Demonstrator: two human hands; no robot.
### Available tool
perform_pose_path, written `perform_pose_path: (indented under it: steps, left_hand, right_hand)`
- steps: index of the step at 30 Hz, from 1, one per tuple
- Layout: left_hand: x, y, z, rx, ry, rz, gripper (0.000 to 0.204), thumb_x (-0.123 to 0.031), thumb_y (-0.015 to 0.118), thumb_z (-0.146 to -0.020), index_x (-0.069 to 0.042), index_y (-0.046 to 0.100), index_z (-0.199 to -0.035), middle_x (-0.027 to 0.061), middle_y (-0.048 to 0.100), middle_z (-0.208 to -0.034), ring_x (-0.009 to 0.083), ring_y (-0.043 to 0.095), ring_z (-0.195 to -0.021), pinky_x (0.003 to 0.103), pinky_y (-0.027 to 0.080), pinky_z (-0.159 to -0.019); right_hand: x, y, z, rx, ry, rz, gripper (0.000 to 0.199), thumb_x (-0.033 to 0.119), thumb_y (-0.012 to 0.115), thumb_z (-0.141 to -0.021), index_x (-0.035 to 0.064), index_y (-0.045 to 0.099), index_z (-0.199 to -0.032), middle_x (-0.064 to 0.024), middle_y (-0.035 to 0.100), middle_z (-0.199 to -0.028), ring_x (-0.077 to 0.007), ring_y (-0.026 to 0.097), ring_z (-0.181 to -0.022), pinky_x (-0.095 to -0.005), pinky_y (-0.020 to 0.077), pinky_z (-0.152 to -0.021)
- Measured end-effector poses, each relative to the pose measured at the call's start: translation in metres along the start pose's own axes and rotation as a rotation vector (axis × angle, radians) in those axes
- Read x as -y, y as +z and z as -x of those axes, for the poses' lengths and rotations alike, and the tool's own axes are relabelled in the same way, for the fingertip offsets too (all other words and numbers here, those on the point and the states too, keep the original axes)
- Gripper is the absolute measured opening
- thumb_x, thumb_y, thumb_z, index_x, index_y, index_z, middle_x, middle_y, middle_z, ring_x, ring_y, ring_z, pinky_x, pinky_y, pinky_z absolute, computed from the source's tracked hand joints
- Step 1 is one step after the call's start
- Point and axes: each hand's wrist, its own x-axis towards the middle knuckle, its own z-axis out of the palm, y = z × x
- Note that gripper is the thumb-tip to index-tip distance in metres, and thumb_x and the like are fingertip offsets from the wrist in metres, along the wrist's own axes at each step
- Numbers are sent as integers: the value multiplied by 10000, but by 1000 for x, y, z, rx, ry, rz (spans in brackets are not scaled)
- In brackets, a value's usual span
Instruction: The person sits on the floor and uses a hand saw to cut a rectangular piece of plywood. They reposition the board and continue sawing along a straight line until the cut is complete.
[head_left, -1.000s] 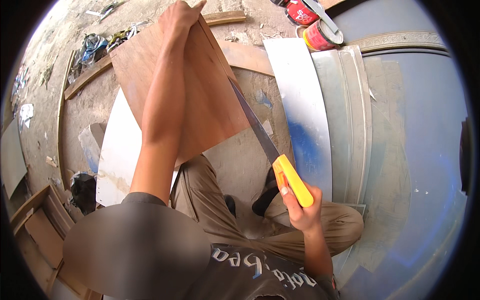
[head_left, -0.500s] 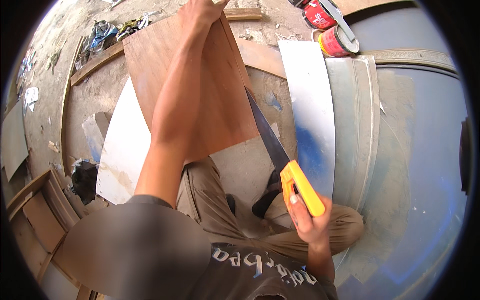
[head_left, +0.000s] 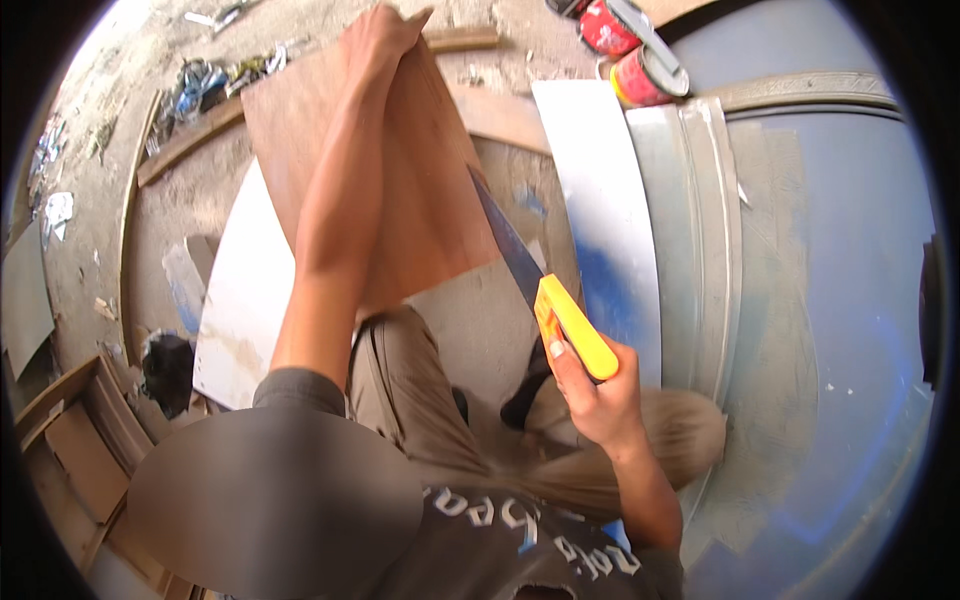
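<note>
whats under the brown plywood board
Under the brown plywood board a white sheet sticks out at its left edge, and grey concrete floor shows below its near edge. The left hand grips its far edge. What lies beneath its middle is covered.

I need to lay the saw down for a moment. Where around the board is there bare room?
Free: the white sheet left of the plywood board, and the white panel right of the saw. Crowded: the paint cans at top right, and scraps at top left.
</note>
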Motion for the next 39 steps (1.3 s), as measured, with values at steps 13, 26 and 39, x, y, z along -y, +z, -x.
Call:
perform_pose_path:
  steps: [13,26,39]
  left_hand:
    - [-1,10,-1,-92,73,5,699,-607,596,-876,45,689,-1108,276,679,-1085,397,640,-1081,453,508,-929]
    - [87,-15,153,-295,-79,-289,735,-561,444,-960,-124,311,-1535,206,204,-1612,399,110,-1507,720,-11,-1120]
    - [75,-23,154,-163,-132,-431,775,-610,477,-914,-215,293,-1554,111,177,-1640,312,151,-1515,701,-2,-1137]
  right_hand:
    - [-18,-13,53,14,-165,103,153,55,662,-889,-14,594,-770,-71,544,-574,-136,496,-470,-305,401,-474]
    - [7,7,7,58,-308,23,154,95,655,-893,-18,611,-798,-143,575,-562,-245,602,-474,-337,444,-480]
    - [108,-24,32,102,125,144,171,121,662,-901,-32,633,-831,-106,545,-553,-160,575,-507,-325,438,-504]
